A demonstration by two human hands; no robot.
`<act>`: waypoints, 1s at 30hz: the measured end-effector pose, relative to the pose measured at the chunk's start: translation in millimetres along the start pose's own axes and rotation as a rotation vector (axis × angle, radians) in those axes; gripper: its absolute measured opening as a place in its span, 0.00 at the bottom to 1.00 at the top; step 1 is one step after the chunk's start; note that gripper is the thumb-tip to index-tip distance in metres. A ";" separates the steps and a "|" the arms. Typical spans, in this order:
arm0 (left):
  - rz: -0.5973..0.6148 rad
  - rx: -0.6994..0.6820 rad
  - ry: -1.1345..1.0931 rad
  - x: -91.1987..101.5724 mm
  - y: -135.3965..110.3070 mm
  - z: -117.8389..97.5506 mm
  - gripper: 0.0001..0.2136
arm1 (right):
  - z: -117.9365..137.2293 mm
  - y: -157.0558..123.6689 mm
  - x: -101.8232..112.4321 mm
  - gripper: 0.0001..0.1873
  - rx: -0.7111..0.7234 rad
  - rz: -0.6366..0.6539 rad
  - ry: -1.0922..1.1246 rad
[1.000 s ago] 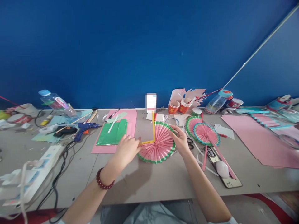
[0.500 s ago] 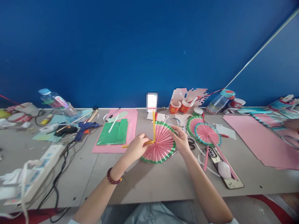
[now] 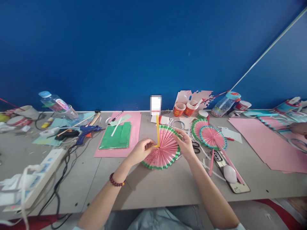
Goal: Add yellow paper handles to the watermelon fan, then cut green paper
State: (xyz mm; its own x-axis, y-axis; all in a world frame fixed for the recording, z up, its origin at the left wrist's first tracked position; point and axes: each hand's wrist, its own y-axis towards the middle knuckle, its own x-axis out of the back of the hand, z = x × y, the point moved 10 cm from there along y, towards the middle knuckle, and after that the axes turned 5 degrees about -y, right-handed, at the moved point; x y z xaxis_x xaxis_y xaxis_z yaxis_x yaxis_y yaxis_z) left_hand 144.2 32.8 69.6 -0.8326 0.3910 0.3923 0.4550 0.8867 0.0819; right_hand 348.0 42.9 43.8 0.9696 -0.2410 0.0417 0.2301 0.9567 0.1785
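Note:
A round pleated paper fan [image 3: 165, 156], pink with a green rim and dark seed marks, is spread over the middle of the table. One yellow stick [image 3: 158, 131] rises upright along its upper straight edge. My left hand [image 3: 140, 150] is closed on a second yellow stick [image 3: 153, 147] at the left, near the fan's centre; most of that stick hides behind the fingers. At the fan's upper right rim, my right hand [image 3: 186, 144] pinches the pleated paper. The upper left part of the circle is a gap between the two sticks.
Two finished-looking fans [image 3: 213, 137] lie at right beside a phone [image 3: 237, 187] and scissors [image 3: 196, 147]. Green packaged paper [image 3: 115, 135] rests on a pink sheet at left. Further left are a blue glue gun [image 3: 87, 131] and a power strip [image 3: 45, 174]. Red paper cups [image 3: 179, 109] stand behind.
The fan's lower left side has spread a little further left and up. My left fingers have curled higher around the left stick, whose outer end no longer shows. My right hand has barely moved.

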 end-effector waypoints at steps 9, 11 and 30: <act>0.099 0.071 -0.084 -1.5 -0.7 4.5 0.12 | -2.4 -1.1 0.6 0.16 -0.016 -0.015 0.007; 0.119 0.068 -0.059 -3.5 -1.7 3.7 0.13 | -2.5 -1.2 0.8 0.16 -0.012 -0.017 0.004; 0.042 -0.082 0.318 -8.2 -5.8 -10.1 0.10 | 2.9 -0.5 6.5 0.15 0.023 -0.066 -0.072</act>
State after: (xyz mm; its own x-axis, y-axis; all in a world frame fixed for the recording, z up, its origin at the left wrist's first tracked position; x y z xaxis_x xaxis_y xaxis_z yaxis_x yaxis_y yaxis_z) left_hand 151.7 22.0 75.2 -0.6781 0.3191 0.6621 0.5217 0.8435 0.1278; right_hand 353.9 40.4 46.8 0.9438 -0.3154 0.0990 0.2907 0.9345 0.2056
